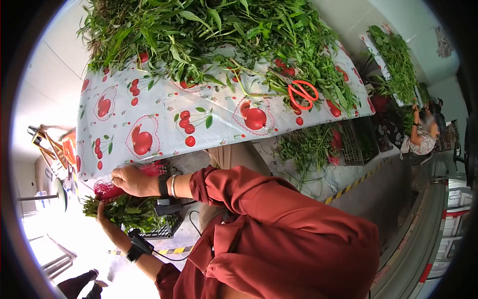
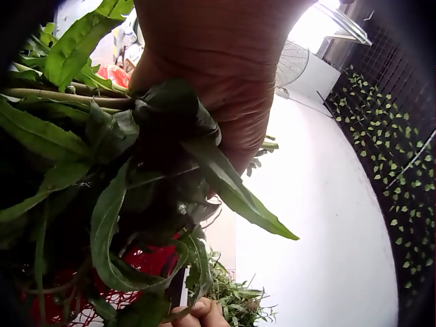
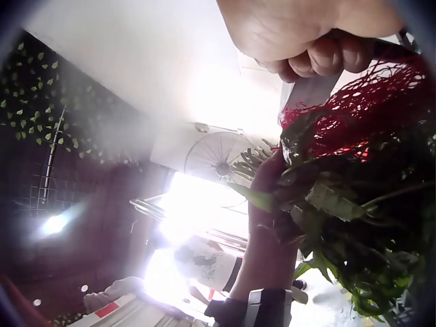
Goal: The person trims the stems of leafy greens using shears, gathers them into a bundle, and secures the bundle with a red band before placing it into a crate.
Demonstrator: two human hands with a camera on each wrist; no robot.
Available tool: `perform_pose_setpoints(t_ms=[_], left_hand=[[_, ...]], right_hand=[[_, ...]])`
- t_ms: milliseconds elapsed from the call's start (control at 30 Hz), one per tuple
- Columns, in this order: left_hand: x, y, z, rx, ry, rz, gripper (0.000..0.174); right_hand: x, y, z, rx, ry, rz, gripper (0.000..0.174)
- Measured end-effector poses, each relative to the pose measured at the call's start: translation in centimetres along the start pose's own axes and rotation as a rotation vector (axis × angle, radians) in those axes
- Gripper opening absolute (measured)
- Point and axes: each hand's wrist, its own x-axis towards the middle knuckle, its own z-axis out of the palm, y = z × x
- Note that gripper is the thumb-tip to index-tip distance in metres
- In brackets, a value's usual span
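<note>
At the lower left of the head view, the left hand [image 1: 103,215] grips a bunch of leafy greens [image 1: 132,212] near the cut stem ends. Its palm [image 2: 218,82] curves around the stems in the left wrist view. Just above, the right hand [image 1: 133,181] has curled fingers at a red mesh net [image 1: 106,191], which shows on both sides of it and lies against the greens. From the right wrist view, the right hand [image 3: 317,34] is above the net [image 3: 368,102], with a pale flat strip [image 3: 308,95] under its fingers; what the strip is cannot be told.
A table with a fruit-print cloth [image 1: 164,117] carries a large heap of greens [image 1: 209,30] and red-handled scissors [image 1: 302,94]. Below the bunch is a black crate [image 1: 172,226]. More greens [image 1: 308,144] lie under the table. Another person [image 1: 423,137] sits at the far right.
</note>
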Motion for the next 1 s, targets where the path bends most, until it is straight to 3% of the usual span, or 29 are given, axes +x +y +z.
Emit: perform_pose_setpoints(t_ms=[233, 467, 500, 567, 600, 633, 700, 733, 767, 800, 1000], left_hand=[[0.4, -1.5, -0.8, 0.042, -0.077, 0.066, 0.04], [-0.2, -0.6, -0.2, 0.202, -0.069, 0.189, 0.04], [0.2, -1.1, -0.4, 0.141, -0.074, 0.122, 0.04], [1.3, -2.0, -0.9, -0.044, -0.012, -0.069, 0.041], [1.3, -1.2, -0.2, -0.063, -0.036, -0.061, 0.039], [2.1, -1.9, -1.2, -0.06, -0.044, -0.086, 0.038], [1.4, -0.3, -0.1, -0.088, 0.004, -0.14, 0.035], [-0.1, 1.1, 0.8, -0.001, -0.065, 0.074, 0.031], [0.3, 0.3, 0.6, -0.029, -0.044, 0.162, 0.028], [2.3, 0.2, 0.0, -0.223, -0.006, -0.235, 0.029], [3.8, -0.4, 0.5, -0.341, -0.079, -0.114, 0.03]], right_hand=[[-0.3, -0.4, -1.0, -0.089, -0.039, -0.054, 0.022], [-0.4, -0.2, -0.9, 0.029, -0.074, 0.051, 0.025], [-0.5, -0.2, -1.0, 0.084, -0.076, 0.068, 0.025], [-0.6, 0.0, -1.3, -0.104, -0.077, 0.02, 0.03], [-0.8, -2.1, -2.3, -0.104, -0.141, 0.063, 0.032], [-0.7, -0.8, -2.3, -0.248, -0.142, -0.089, 0.034], [-1.4, -0.5, -2.2, 0.015, -0.203, 0.217, 0.03], [-1.4, -0.1, -2.6, 0.077, -0.254, 0.269, 0.028], [-1.5, 0.0, -2.6, 0.13, -0.244, 0.342, 0.027], [-1.6, 0.1, -2.9, 0.153, -0.249, 0.357, 0.026], [-2.0, 0.5, -3.7, 0.146, -0.243, 0.332, 0.018]])
